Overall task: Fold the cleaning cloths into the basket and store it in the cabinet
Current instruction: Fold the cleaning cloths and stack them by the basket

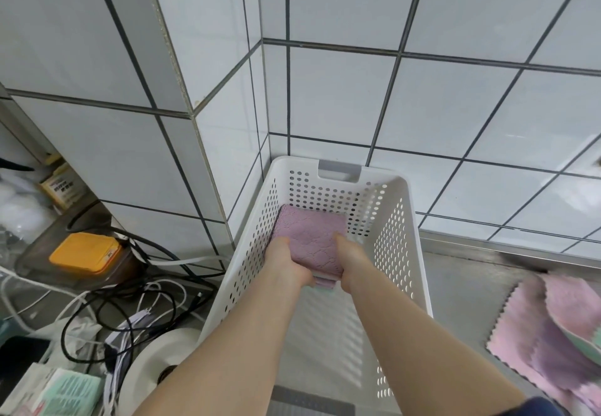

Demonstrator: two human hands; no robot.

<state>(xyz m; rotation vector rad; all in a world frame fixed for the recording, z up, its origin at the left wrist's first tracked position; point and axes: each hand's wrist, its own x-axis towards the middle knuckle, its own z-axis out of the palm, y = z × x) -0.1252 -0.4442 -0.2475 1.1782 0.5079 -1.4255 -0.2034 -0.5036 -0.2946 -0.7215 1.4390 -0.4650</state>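
A white perforated plastic basket (395, 220) stands on the steel counter against the tiled corner. Inside it, both my hands hold a folded stack of cleaning cloths (313, 236), pink on top with a pale green layer at its near edge. My left hand (286, 259) grips the stack's left side with the thumb on top. My right hand (349, 259) grips its right side the same way. The stack sits low in the basket's far half. Several unfolded pink cloths (553, 328) lie in a heap on the counter at the right.
Left of the basket lie tangled black and white cables (136, 288), a container with an orange lid (84, 253), a white round appliance (156, 357) and packets (61, 393). White tiled walls (325, 90) close in behind and to the left.
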